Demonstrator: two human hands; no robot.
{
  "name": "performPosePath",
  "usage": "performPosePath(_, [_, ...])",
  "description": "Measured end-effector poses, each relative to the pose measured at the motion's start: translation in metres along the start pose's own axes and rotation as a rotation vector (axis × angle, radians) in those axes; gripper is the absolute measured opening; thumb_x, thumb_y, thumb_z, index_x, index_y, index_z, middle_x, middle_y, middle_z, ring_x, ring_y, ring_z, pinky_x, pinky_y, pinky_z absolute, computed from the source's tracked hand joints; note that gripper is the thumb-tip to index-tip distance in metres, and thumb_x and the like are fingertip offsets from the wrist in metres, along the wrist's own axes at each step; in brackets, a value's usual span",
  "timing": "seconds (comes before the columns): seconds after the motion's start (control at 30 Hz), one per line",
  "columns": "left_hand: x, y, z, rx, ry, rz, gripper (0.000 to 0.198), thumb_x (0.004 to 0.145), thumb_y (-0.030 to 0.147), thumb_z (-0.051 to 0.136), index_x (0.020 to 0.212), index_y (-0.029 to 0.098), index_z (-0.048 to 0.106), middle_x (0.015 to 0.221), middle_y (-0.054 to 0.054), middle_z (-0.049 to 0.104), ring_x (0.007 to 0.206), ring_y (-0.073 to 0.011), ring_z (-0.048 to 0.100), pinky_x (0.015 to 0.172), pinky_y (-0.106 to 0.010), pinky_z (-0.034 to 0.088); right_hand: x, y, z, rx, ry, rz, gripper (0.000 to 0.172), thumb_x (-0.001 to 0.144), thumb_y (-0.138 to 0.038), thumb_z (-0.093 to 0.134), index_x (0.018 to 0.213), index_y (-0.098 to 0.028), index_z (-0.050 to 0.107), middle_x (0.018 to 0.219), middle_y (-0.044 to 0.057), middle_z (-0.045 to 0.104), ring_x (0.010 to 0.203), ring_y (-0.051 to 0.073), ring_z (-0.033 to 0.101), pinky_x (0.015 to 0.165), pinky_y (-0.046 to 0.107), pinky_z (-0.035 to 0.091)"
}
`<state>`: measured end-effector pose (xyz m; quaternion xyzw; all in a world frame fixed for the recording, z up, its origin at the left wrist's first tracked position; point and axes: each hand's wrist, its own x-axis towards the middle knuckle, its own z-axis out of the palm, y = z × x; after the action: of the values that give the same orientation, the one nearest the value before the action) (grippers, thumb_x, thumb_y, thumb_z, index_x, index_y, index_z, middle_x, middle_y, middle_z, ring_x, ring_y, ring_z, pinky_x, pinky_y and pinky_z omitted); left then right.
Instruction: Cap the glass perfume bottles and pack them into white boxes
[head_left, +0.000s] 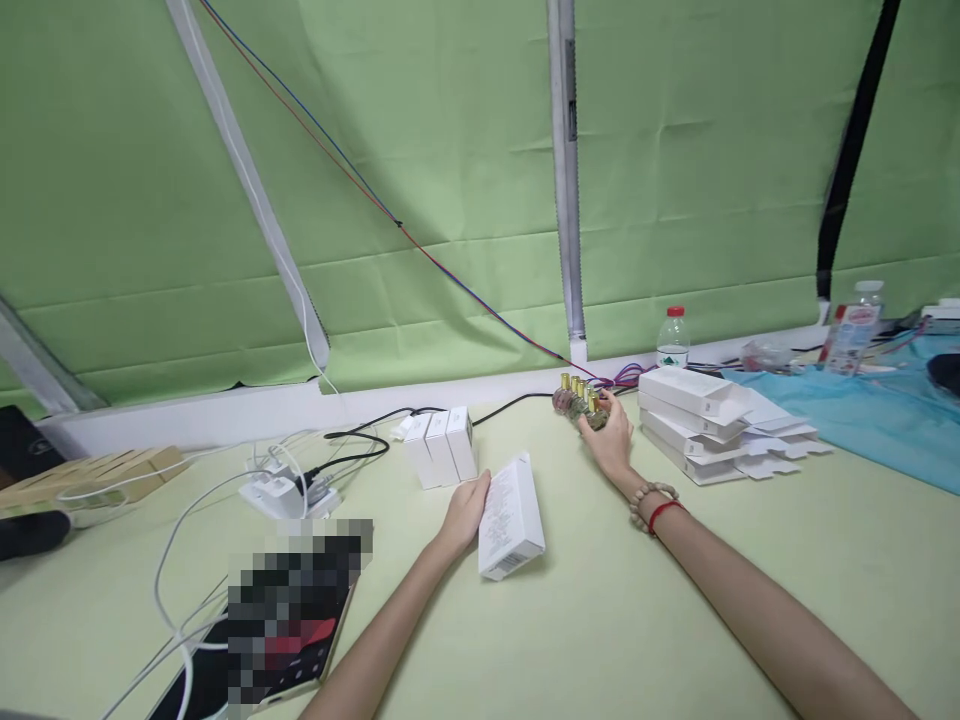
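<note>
My left hand (466, 510) is closed on the left side of a white box (511, 520), which is tilted and has small print on its face. Farther off to the right, my right hand (611, 435) has its thumb and fingers around the near end of a group of small gold-capped bottles (576, 400). The fingers partly cover the nearest bottle. Behind my left hand, white boxes (441, 448) stand upright side by side. To the right of my right hand lies a stack of white cartons (694, 420), with flaps sticking out.
A power strip (289, 490) with plugs and white cables is at the left, beyond a dark-screened device (300, 620). A red-capped bottle (673, 340) stands behind the cartons. Blue cloth (885, 420) covers the right side. Brown boxes (112, 475) lie far left.
</note>
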<state>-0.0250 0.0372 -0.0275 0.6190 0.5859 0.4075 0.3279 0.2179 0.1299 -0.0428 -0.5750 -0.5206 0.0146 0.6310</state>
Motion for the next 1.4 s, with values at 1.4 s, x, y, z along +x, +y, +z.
performPosePath(1.4, [0.003, -0.005, 0.004, 0.085, -0.007, 0.050, 0.050, 0.076, 0.062, 0.033, 0.051, 0.019, 0.035, 0.052, 0.001, 0.042, 0.055, -0.0133, 0.038, 0.053, -0.026, 0.028, -0.012, -0.002, 0.004, 0.589, -0.490, 0.449, 0.039, 0.069, -0.046, 0.042, 0.092, -0.018, 0.057, 0.053, -0.004, 0.049, 0.050, 0.014, 0.047, 0.051, 0.026, 0.037])
